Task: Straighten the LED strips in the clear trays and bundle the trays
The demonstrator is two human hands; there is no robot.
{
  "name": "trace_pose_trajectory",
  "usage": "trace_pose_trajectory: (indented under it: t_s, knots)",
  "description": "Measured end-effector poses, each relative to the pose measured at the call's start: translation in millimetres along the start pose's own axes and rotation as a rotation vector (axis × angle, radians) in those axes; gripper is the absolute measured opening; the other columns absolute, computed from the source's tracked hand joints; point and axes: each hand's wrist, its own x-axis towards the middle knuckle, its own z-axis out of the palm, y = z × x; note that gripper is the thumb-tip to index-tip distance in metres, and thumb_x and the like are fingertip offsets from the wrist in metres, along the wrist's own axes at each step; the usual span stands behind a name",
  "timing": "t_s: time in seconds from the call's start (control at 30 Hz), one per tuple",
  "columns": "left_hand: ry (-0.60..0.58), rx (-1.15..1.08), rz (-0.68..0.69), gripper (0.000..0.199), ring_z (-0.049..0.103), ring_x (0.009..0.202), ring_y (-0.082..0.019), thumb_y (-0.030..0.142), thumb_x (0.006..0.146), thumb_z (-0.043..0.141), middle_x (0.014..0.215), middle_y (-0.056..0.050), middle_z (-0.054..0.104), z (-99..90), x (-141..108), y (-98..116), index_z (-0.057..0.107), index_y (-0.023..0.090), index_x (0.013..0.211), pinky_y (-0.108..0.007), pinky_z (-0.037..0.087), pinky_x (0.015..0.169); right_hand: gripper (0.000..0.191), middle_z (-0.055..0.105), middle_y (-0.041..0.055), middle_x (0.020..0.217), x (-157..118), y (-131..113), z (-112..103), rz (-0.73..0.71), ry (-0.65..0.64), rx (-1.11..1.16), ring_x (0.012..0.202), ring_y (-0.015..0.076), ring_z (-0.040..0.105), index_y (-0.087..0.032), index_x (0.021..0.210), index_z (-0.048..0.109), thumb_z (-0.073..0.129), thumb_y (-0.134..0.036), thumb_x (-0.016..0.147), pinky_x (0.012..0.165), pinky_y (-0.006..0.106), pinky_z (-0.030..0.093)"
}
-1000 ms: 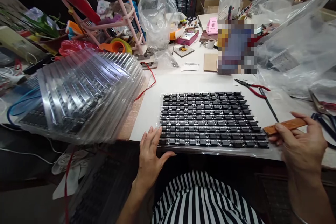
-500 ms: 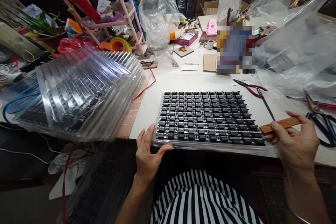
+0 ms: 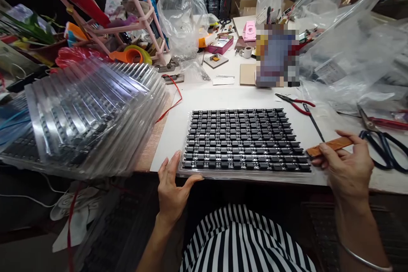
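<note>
A clear plastic tray [image 3: 242, 174] lies flat on a white sheet in front of me. Rows of black circuit strips [image 3: 239, 140] with small black chips fill it. My left hand [image 3: 174, 187] rests at the tray's near left corner, thumb and fingers spread along its edges. In my right hand [image 3: 349, 165] is a flat tool with an orange-brown wrapped handle [image 3: 331, 146], its tip close to the right ends of the nearest strips. Whether the tip touches them I cannot tell; the fingers cover part of the tool.
Stacked clear trays [image 3: 95, 114] stand at the left, beside a pink rack [image 3: 143, 17]. Red-handled pliers [image 3: 296, 101], a thin dark tool [image 3: 314, 122] and scissors [image 3: 382, 140] lie to the right. Plastic bags [image 3: 357, 55] bulge behind them. A red cord [image 3: 174, 102] crosses the table.
The whole view has shifted slightly, so the scene sits further left. Both hands keep about the same places by the tray, and the orange-brown handled tool stays in my right hand.
</note>
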Motion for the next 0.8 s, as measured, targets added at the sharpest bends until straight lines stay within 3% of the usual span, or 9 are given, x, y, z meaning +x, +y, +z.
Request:
trace_pose_trajectory:
  t_s: [0.3, 0.5, 0.8]
  knots:
    - [-0.074, 0.034, -0.109, 0.076, 0.048, 0.125, -0.028, 0.041, 0.075, 0.07, 0.127, -0.007, 0.061, 0.6, 3.2, 1.1, 0.035, 0.03, 0.142, -0.047, 0.041, 0.103, 0.06, 0.061, -0.0039, 0.055, -2.9, -9.1, 1.8, 0.031, -0.022, -0.021, 0.037, 0.0131, 0.054, -0.017, 0.121, 0.046, 0.073, -0.026, 0.068, 0.034, 0.018, 0.04]
    - [-0.126, 0.042, -0.169, 0.074, 0.044, 0.129, -0.028, 0.041, 0.077, 0.068, 0.129, -0.007, 0.059, 0.2, 7.3, 4.8, 0.035, 0.029, 0.142, -0.048, 0.037, 0.107, 0.061, 0.059, -0.005, 0.057, -2.7, -4.0, 0.8, -0.016, -0.021, -0.028, 0.037, 0.0126, 0.053, -0.017, 0.123, 0.046, 0.072, -0.036, 0.071, 0.034, 0.021, 0.042]
    - [-0.208, 0.001, -0.221, 0.073, 0.044, 0.129, -0.028, 0.044, 0.076, 0.068, 0.133, -0.006, 0.056, -6.2, 14.0, 5.1, 0.038, 0.031, 0.141, -0.05, 0.033, 0.11, 0.06, 0.06, -0.0044, 0.058, -3.8, -2.9, -0.6, -0.029, -0.024, -0.031, 0.039, 0.0122, 0.054, -0.018, 0.126, 0.046, 0.071, -0.035, 0.073, 0.036, 0.021, 0.045]
